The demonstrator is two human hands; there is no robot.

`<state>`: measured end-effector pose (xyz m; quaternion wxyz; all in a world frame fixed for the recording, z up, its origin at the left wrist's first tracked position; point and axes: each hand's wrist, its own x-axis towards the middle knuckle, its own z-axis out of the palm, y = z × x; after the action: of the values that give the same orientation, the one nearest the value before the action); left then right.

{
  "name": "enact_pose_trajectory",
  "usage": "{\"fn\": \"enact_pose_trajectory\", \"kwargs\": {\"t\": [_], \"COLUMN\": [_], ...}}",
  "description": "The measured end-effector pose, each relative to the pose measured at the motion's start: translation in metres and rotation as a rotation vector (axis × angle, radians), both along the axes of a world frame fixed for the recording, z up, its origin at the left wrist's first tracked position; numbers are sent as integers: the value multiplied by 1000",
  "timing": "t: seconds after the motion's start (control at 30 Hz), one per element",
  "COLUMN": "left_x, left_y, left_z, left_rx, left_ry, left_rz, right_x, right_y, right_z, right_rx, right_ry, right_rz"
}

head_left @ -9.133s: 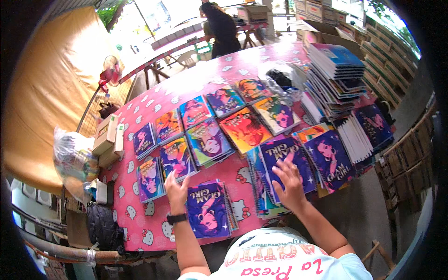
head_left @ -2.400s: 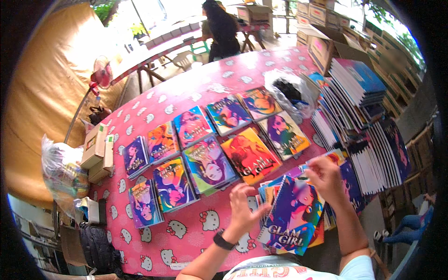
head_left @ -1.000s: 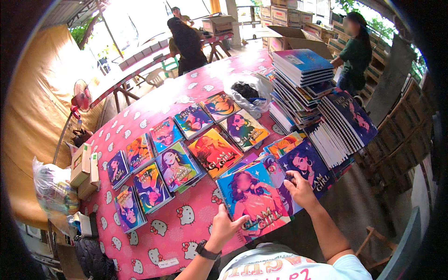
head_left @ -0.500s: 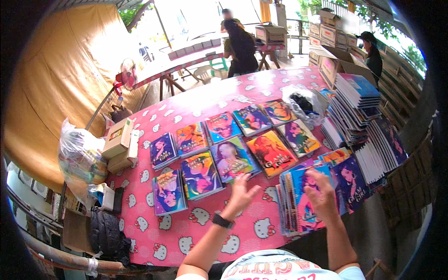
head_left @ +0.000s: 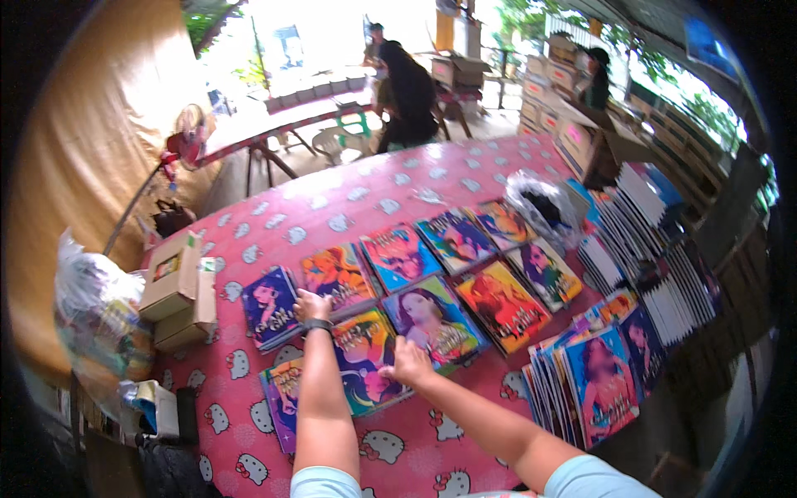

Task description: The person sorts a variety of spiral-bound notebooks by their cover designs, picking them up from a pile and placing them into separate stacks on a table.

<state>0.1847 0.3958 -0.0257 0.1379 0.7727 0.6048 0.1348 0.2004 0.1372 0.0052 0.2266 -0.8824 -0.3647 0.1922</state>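
Stacks of notebooks with colourful illustrated covers lie in two rows on the table. My left hand reaches over the near row, fingers apart. It is at the gap between the dark blue notebook stack and the orange notebook stack, above the far edge of the yellow-and-purple notebook stack. My right hand, also with fingers apart, is at that stack's right side, close to the notebook with a purple-haired figure. My left forearm partly hides a purple notebook stack.
The table has a pink cat-print cover. Leaning notebooks line its near right edge, with taller piles behind. A clear plastic bag, an open carton and small brown boxes stand around. People sit and stand beyond.
Both hands have moved left and come down to the notebook stacks; my right hand has left the leaning notebooks at the right. The view has also shifted.
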Motion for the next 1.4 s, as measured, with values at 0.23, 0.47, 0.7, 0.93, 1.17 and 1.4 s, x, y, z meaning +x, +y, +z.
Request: {"fn": "enact_pose_trajectory", "kwargs": {"t": [0.23,0.47,0.7,0.93,1.17,1.4], "left_x": [-31,-49,-30,-10,-9,1], "left_y": [6,-209,-383,-509,-496,-470], "left_z": [38,157,160,56,70,62], "left_rx": [273,-733,-1305,-434,-597,-567], "left_ry": [-280,-1503,-1739,-748,-723,-792], "left_rz": [-173,-426,-752,-785,-1064,-1017], "right_x": [9,88,99,115,99,103], "right_y": [-120,-427,-466,-474,-440,-415], "right_z": [104,190,102,56,71,89], "right_rx": [580,1487,495,506,137,141], "right_ry": [-11,403,-28,-268,-419,-458], "right_rz": [59,-181,-566,-601,-489,-597]}}
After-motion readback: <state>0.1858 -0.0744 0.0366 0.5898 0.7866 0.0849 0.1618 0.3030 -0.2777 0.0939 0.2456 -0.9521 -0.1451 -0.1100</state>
